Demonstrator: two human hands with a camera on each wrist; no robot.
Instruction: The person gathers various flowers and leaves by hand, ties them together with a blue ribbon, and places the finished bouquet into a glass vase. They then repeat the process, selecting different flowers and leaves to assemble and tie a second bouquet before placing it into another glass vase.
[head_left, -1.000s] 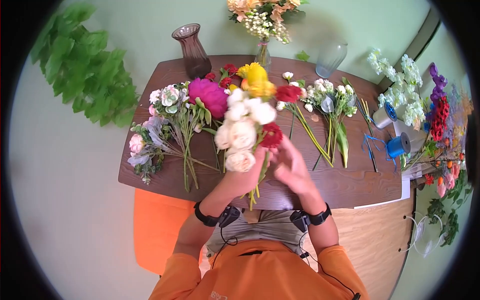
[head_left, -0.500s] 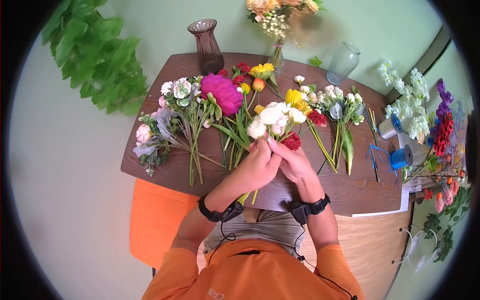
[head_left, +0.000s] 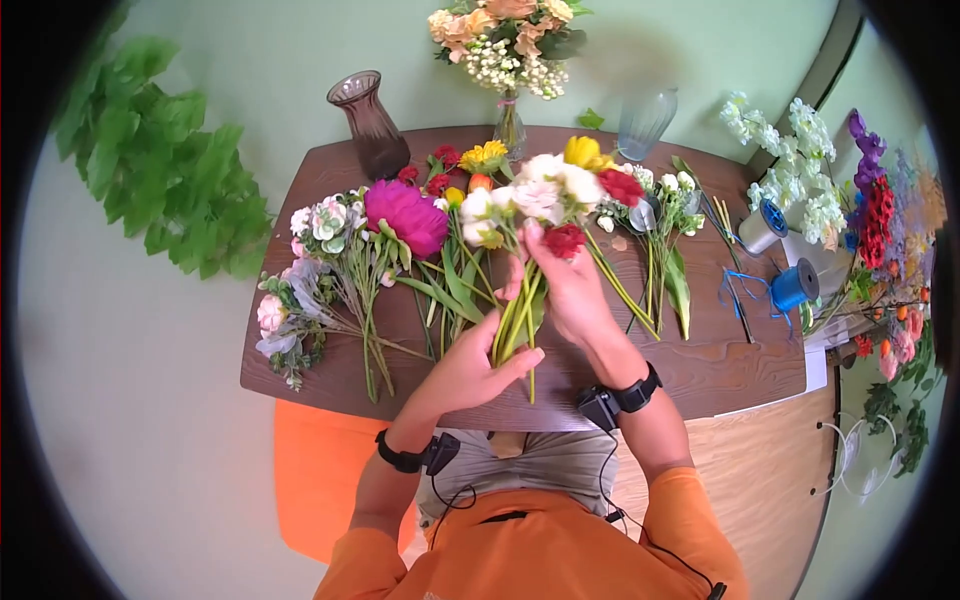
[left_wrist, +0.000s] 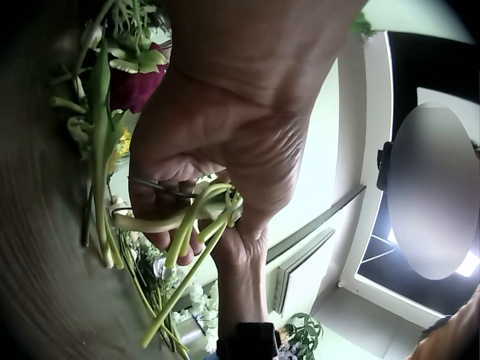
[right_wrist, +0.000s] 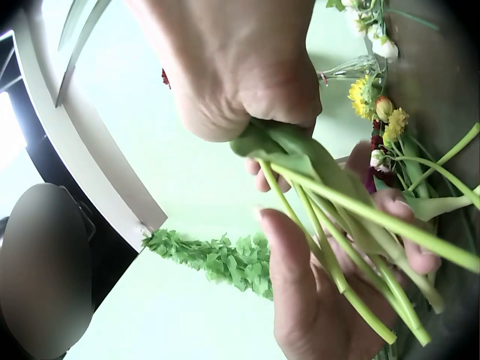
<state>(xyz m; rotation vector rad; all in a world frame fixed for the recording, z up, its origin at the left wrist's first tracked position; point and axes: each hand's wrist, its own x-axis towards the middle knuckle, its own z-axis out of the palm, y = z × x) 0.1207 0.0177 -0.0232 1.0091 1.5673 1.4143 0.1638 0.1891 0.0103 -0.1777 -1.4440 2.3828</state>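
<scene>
- Left edge of the table [head_left: 720, 372]: pink-flowered sprigs [head_left: 270, 313] lie near this edge, well apart from both hands.
- Between the left edge and the centre: a magenta bloom [head_left: 405, 218] lies left of the handheld bunch.
- Left hand [head_left: 480, 368]: positioned above the near edge, at the lower stems. The grip is slack: the thumb stands apart from loosely bent fingers, and the stems [head_left: 515, 325] pass between them. No firm pinch shows.
- Bunch [head_left: 545, 197]: held above the table, toward its centre. The long axis runs from stem ends at the near edge to blooms toward the far edge, leaning slightly to the right.
- Governing relation (judgement): the blooms lie beyond the right-hand grip, toward the far edge; the stem ends lie on the opposite side, toward the near edge. The left hand is nearer the stem ends, the right hand nearer the blooms.
- Right hand [head_left: 580, 290]: fingers curl about the upper stems just below a red bloom [head_left: 565, 242]; this hand appears to carry the bunch.
- Right of the bunch: white-flowered sprigs [head_left: 684, 181] lie on the table.
- Right edge: a blue spool [head_left: 795, 286] sits beside this edge.
</scene>
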